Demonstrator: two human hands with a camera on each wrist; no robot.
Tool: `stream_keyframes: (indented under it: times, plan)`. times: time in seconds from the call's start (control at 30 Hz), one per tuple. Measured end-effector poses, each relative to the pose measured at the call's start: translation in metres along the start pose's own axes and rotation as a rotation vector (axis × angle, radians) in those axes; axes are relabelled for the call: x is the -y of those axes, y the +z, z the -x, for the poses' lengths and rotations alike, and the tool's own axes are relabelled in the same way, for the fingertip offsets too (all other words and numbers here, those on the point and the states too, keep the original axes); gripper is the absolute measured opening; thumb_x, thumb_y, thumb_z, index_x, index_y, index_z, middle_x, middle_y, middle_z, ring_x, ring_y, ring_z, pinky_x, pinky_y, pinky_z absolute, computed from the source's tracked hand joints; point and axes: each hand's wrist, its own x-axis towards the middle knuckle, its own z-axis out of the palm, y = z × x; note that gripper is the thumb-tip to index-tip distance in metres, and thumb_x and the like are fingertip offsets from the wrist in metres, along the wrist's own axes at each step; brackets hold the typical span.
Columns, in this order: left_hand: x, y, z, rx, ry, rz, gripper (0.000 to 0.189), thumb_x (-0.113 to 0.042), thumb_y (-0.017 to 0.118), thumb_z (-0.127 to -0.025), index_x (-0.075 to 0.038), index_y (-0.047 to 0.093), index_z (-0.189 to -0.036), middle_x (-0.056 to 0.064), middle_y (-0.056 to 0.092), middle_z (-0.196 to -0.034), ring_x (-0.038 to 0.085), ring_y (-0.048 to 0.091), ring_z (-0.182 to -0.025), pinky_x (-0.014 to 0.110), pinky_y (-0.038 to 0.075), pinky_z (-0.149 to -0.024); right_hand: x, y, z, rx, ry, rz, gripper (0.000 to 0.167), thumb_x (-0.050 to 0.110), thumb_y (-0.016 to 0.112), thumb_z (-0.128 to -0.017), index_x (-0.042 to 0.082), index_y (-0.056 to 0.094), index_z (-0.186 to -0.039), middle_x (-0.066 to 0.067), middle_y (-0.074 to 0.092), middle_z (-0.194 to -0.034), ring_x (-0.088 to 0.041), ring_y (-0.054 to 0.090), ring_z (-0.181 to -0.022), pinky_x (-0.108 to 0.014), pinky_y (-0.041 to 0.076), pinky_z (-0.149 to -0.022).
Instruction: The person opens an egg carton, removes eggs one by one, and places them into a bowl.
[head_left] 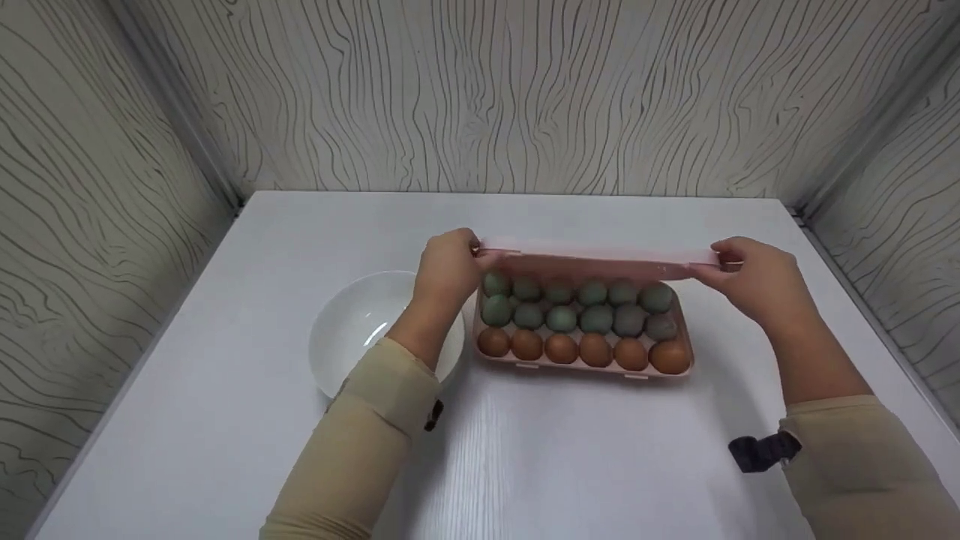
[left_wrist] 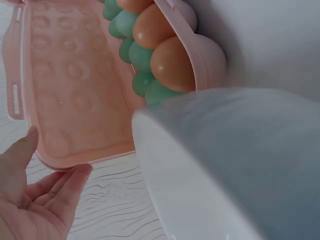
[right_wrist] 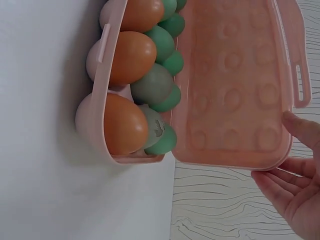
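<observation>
Egg carton sits below the grip: left hand and right hand pinch corners of its raised lid; either slipping could drop it onto the eggs.

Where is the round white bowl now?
In the head view, the round white bowl stands on the white table, left of the pink plastic egg carton, partly hidden by the left forearm.
</observation>
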Motion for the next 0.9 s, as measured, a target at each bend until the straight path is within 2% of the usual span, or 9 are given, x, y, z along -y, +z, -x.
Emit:
stream_keyframes:
  times: [0.13,0.27,0.43,0.53,0.63,0.77,0.9]
  plan:
    - [0.001,0.001,-0.009,-0.049,-0.022,0.119,0.034,-0.039,0.063,-0.084,-0.010,0.060,-0.101,0.002,0.064,-0.099,0.014,0.060,-0.089,0.027,0.050,-0.077,0.000,0.000,-0.009,-0.081,0.056,-0.111,0.072,0.053,0.057,-0.083,-0.001,0.042,-0.127,-0.028,0.049,-0.125,-0.041,0.048,-0.114,-0.054,0.042,-0.087]
    - [-0.002,0.002,-0.013,-0.046,-0.037,0.224,0.041,-0.042,0.062,-0.083,-0.011,0.054,-0.109,0.003,0.062,-0.104,0.013,0.059,-0.094,0.026,0.050,-0.078,-0.001,0.002,-0.018,-0.115,0.103,-0.201,0.069,0.055,0.051,-0.084,-0.001,0.040,-0.124,-0.025,0.050,-0.126,-0.039,0.047,-0.114,-0.054,0.041,-0.089]
    - [-0.006,0.003,-0.018,-0.028,-0.041,0.310,0.047,-0.041,0.062,-0.084,-0.010,0.049,-0.118,0.006,0.060,-0.113,0.016,0.057,-0.104,0.029,0.048,-0.085,-0.001,0.007,-0.028,-0.129,0.114,-0.351,0.064,0.050,0.044,-0.089,0.000,0.037,-0.128,-0.021,0.047,-0.126,-0.034,0.045,-0.116,-0.050,0.038,-0.095]
    - [-0.007,0.004,-0.021,-0.006,-0.038,0.317,0.047,-0.039,0.061,-0.086,-0.011,0.049,-0.122,0.006,0.058,-0.119,0.017,0.054,-0.111,0.030,0.045,-0.091,0.001,0.010,-0.033,-0.113,0.121,-0.438,0.064,0.046,0.044,-0.092,0.001,0.032,-0.135,-0.021,0.040,-0.134,-0.033,0.040,-0.122,-0.047,0.035,-0.100]
    - [-0.006,0.006,-0.024,0.016,-0.029,0.307,0.048,-0.037,0.059,-0.088,-0.012,0.048,-0.127,0.005,0.055,-0.126,0.018,0.049,-0.118,0.031,0.042,-0.096,0.002,0.014,-0.037,-0.080,0.149,-0.484,0.065,0.043,0.044,-0.093,0.005,0.024,-0.142,-0.020,0.029,-0.143,-0.035,0.031,-0.130,-0.049,0.030,-0.103]
    - [-0.007,0.008,-0.027,0.046,-0.022,0.292,0.052,-0.035,0.057,-0.089,-0.014,0.043,-0.134,0.004,0.049,-0.134,0.019,0.042,-0.125,0.034,0.036,-0.101,0.003,0.021,-0.041,-0.031,0.166,-0.508,0.070,0.042,0.043,-0.094,0.008,0.012,-0.146,-0.019,0.018,-0.149,-0.038,0.021,-0.134,-0.055,0.024,-0.103]
    - [-0.010,0.011,-0.029,0.076,-0.024,0.276,0.056,-0.034,0.057,-0.089,-0.017,0.038,-0.138,0.002,0.045,-0.137,0.019,0.039,-0.128,0.037,0.032,-0.104,0.000,0.030,-0.044,0.002,0.139,-0.526,0.072,0.041,0.043,-0.094,0.011,0.005,-0.147,-0.018,0.013,-0.150,-0.038,0.015,-0.136,-0.055,0.021,-0.104]
